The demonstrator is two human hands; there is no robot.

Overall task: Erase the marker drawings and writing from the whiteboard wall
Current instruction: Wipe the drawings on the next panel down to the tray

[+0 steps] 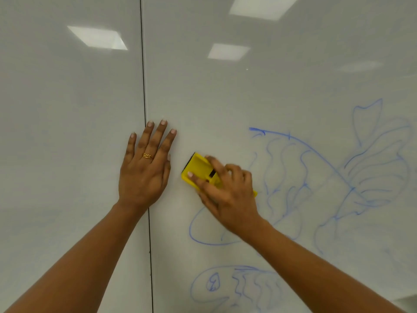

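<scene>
Whiteboard wall [225, 86] w/ blue marker drawings [361, 177] at right & bottom, cut off by frame edges, left hand [144, 168] flat, fingers straight, over panel seam [143, 75], blurred right hand [228, 195] gripping yellow eraser [198, 169] just beside it, eraser's far end hidden.

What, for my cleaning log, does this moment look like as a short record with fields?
surface: whiteboard wall, two panels split by a dark vertical seam
left hand: flat on the board across the seam, fingers straight; gold ring
right hand: grips a yellow eraser against the board
unerased marks: large blue drawing right of and below the eraser; lower blue drawing near the bottom edge
task state: not finished
</scene>
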